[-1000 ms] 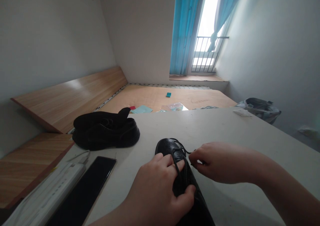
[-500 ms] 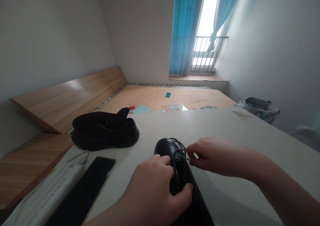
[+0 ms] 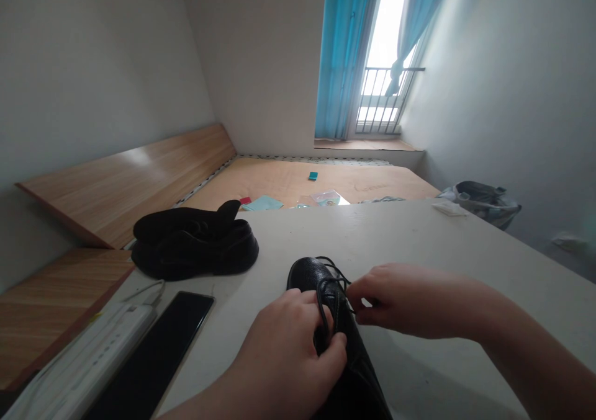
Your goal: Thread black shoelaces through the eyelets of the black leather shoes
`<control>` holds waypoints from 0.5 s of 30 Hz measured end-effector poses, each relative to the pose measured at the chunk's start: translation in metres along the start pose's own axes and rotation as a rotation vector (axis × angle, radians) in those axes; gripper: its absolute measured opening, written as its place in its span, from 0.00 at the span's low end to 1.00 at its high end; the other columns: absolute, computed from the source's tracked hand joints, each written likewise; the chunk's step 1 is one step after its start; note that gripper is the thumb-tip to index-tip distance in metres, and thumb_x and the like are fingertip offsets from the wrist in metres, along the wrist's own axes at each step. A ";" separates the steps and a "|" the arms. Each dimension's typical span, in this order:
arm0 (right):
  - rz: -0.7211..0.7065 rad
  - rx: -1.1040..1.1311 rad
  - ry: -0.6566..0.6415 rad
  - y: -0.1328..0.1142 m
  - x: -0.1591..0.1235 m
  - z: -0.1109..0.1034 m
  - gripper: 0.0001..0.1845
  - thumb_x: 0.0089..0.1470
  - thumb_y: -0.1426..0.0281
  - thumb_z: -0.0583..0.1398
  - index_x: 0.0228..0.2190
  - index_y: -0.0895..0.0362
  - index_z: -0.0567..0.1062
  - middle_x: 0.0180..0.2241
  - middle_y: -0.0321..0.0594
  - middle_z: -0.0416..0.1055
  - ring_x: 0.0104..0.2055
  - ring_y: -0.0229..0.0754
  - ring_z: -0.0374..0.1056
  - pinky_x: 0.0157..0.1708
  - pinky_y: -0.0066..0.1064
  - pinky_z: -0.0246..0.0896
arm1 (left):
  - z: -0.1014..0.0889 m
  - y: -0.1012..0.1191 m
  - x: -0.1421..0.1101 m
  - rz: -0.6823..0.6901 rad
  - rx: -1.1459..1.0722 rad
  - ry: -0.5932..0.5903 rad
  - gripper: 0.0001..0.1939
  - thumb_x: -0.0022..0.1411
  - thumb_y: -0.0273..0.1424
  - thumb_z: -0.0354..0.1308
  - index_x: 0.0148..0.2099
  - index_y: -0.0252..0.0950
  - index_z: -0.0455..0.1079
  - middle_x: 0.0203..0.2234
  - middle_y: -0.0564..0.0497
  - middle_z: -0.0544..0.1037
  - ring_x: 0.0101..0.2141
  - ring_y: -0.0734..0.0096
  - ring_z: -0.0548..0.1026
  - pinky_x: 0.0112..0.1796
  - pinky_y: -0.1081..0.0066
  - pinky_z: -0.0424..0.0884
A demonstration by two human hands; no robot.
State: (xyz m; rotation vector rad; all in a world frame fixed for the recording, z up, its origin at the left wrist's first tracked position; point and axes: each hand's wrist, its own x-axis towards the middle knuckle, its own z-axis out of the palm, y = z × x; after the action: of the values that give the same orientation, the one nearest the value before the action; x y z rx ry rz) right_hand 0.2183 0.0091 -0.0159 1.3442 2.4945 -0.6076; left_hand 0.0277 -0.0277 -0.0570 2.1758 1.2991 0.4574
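A black leather shoe [image 3: 358, 370] lies on the white table, its toe pointing away from me. My left hand [image 3: 293, 345] rests over the shoe's left side, with fingers curled at the opening and a loop of black shoelace [image 3: 322, 311] across them. At the shoe's right edge, my right hand [image 3: 386, 299] pinches the lace between thumb and fingers. More lace loops stand up near the toe. The part of the shoe under my left hand is hidden.
Another black shoe [image 3: 200, 252] stands at the table's far left, with a black insole [image 3: 181, 220] on top. A phone [image 3: 153, 352] and a white power strip [image 3: 88, 358] lie at near left. A bin [image 3: 484, 200] stands beyond the table's right side.
My right hand has moved slightly down. My left thumb has drawn in toward its fingers, and the lace loop now lies over them. The other shoe stays in place.
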 end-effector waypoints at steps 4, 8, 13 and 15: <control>0.096 -0.003 0.021 -0.003 -0.002 -0.004 0.06 0.55 0.70 0.60 0.30 0.54 0.78 0.30 0.38 0.76 0.30 0.42 0.70 0.26 0.28 0.53 | 0.001 0.000 0.001 -0.003 -0.003 -0.013 0.08 0.57 0.30 0.53 0.26 0.39 0.61 0.31 0.52 0.76 0.36 0.60 0.72 0.35 0.65 0.64; 0.093 0.002 0.096 -0.003 0.002 -0.001 0.07 0.56 0.71 0.59 0.31 0.56 0.78 0.33 0.41 0.78 0.35 0.47 0.73 0.30 0.31 0.57 | 0.002 -0.001 0.002 -0.012 -0.026 -0.013 0.09 0.56 0.30 0.53 0.25 0.39 0.58 0.30 0.53 0.75 0.35 0.61 0.71 0.34 0.66 0.62; 0.061 0.021 0.084 -0.003 0.006 0.003 0.07 0.56 0.71 0.59 0.29 0.55 0.78 0.31 0.39 0.79 0.32 0.44 0.73 0.30 0.30 0.58 | 0.003 -0.002 0.002 0.002 -0.052 -0.008 0.09 0.56 0.30 0.53 0.25 0.39 0.58 0.30 0.53 0.75 0.36 0.61 0.71 0.35 0.66 0.61; 0.060 0.018 0.083 -0.004 0.005 0.004 0.07 0.56 0.72 0.59 0.28 0.55 0.78 0.30 0.38 0.79 0.31 0.43 0.73 0.28 0.30 0.56 | 0.004 -0.003 0.002 0.015 -0.060 0.002 0.09 0.56 0.30 0.53 0.25 0.39 0.58 0.30 0.53 0.75 0.36 0.61 0.71 0.35 0.66 0.61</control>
State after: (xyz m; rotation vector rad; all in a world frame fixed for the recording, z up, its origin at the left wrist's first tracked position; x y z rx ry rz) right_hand 0.2118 0.0091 -0.0202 1.4748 2.5083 -0.5741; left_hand 0.0292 -0.0260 -0.0623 2.1373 1.2551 0.4980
